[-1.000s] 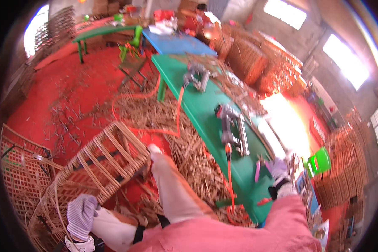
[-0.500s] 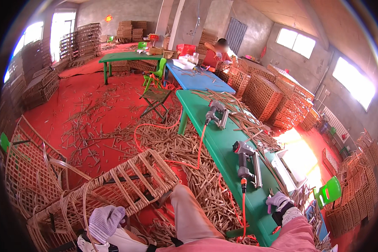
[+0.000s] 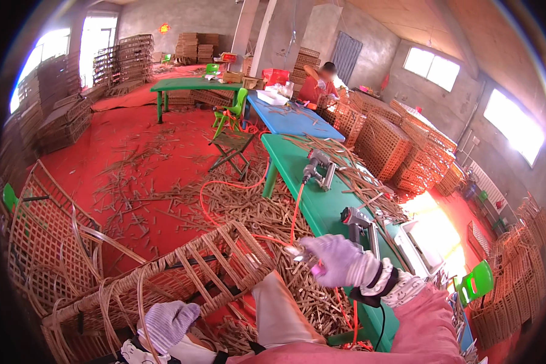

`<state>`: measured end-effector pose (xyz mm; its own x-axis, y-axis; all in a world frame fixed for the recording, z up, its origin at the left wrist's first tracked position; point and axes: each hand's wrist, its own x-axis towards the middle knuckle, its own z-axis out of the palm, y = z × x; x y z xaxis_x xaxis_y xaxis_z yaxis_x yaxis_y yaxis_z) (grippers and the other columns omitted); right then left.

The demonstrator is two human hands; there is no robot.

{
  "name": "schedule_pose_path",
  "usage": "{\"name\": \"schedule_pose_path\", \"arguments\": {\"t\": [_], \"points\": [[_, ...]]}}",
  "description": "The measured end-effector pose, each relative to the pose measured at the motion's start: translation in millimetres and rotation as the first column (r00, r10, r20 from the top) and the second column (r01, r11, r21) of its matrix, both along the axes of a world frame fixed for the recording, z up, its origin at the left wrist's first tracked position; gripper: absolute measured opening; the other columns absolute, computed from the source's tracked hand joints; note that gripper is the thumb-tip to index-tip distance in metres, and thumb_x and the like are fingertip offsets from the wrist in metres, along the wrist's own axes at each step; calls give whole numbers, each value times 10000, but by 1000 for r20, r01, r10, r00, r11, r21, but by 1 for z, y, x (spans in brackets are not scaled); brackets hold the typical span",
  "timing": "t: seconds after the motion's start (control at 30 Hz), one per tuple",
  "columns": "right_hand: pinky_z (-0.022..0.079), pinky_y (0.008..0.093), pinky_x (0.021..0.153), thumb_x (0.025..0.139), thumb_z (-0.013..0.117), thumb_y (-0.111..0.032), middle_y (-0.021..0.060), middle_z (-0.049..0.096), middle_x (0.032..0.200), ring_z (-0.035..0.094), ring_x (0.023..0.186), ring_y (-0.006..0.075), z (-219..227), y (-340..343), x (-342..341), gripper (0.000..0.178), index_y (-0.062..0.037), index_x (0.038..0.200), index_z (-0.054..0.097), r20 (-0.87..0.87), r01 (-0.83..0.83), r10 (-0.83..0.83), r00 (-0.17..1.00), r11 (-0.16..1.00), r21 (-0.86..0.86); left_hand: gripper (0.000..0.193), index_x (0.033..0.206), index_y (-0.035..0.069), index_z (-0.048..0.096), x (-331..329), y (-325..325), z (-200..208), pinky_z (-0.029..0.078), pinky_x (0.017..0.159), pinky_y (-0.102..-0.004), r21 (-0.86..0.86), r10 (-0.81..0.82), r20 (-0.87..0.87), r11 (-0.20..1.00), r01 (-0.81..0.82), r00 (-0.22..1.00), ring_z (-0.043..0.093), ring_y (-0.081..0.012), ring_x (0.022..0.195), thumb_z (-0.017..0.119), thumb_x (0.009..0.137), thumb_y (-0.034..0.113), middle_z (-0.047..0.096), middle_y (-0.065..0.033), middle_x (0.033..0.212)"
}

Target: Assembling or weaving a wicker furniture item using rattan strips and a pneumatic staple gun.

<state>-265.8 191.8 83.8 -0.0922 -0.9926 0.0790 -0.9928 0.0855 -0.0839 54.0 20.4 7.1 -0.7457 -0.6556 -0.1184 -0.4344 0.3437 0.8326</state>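
A woven cane basket frame (image 3: 212, 261) lies on its side across my lap, its open lattice facing up. My left hand (image 3: 167, 321), in a purple knit glove, is closed on the frame's lower rim. Over the frame's right end my right hand (image 3: 337, 261), also gloved in purple, pinches a small pale object (image 3: 298, 251) with a pink bit under the fingers. What that object is cannot be told. An orange air hose (image 3: 292, 212) runs just past it up to the green table (image 3: 321, 203).
Two pneumatic nail guns (image 3: 318, 167) (image 3: 359, 223) lie on the green table beside cane strips. Cane offcuts (image 3: 164, 194) litter the red floor. A folding stool (image 3: 232, 145) stands ahead, woven crates (image 3: 388, 142) are stacked right, and a person (image 3: 318, 85) works at the blue table (image 3: 291, 115).
My right hand has come from low by the table's edge up and leftward over the frame's end. The view has tilted up, showing more of the room. My left hand stays on the frame.
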Motion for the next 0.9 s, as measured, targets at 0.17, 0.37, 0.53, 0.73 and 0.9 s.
{"name": "schedule_pose_path", "arguments": {"t": [0.17,0.37,0.53,0.73,0.9], "points": [[405,378,726,693,602,-287,123,546,944,540,857,280,-3,-33,49,593,7,1170,408,-102,-292,300,949,952,88,393,733,-43,617,0,3,5,445,477,-292,-139,-80,93,986,93,992,571,-187,476,454,900,274,580,-109,554],[375,379,742,788,522,-434,112,516,991,503,910,241,-5,-52,80,689,20,1274,341,-222,-425,476,851,872,241,350,758,21,632,1,9,15,431,504,-360,-126,-77,74,988,86,994,576,-297,540,472,885,305,560,-161,572],[382,370,719,761,558,-406,102,513,948,503,864,236,-7,-52,99,654,14,1230,382,-273,-417,508,817,847,329,330,792,25,649,7,18,21,464,555,-344,-195,-65,108,977,85,992,610,-268,595,443,888,264,600,-137,617],[390,371,699,678,619,-382,88,528,870,521,787,236,-15,-56,99,579,-4,1087,461,-279,-455,503,818,863,222,351,767,34,645,6,16,17,463,565,-365,-189,-67,88,979,82,994,612,-303,638,439,893,289,595,-156,624],[407,394,691,639,632,-293,113,548,869,535,810,255,-11,-71,107,578,0,1107,464,-243,-416,474,846,873,254,211,843,51,634,8,4,-8,443,548,-393,-450,-153,-170,891,61,974,576,-345,631,458,842,167,589,-165,689]]}}
